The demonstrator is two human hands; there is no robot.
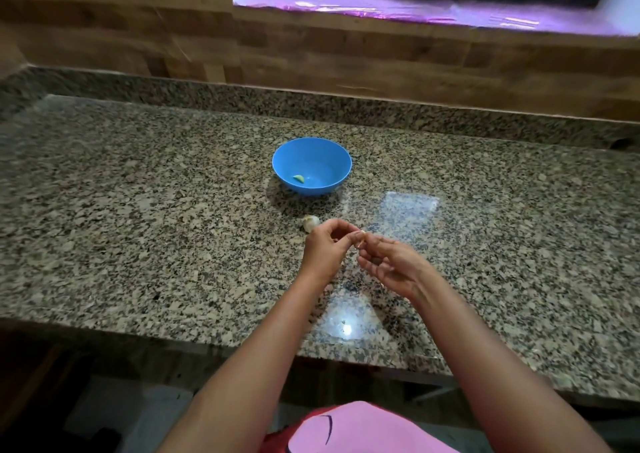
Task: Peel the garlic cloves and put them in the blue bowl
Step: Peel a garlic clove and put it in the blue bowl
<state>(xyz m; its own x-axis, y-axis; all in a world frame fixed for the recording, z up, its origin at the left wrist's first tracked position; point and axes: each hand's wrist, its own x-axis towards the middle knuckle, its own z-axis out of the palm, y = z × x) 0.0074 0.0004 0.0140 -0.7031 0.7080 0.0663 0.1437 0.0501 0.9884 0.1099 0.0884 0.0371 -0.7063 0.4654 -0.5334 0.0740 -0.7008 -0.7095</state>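
A blue bowl stands on the granite counter with one peeled garlic clove inside it. In front of the bowl lies a whitish garlic piece with its skin on. Just right of that piece, my left hand and my right hand meet above the counter. Both pinch a small garlic clove between their fingertips. Most of that clove is hidden by the fingers.
The counter's front edge runs below my forearms. A wooden wall and a window sill with purple foil rise behind the counter. Small bits of skin lie near the front edge.
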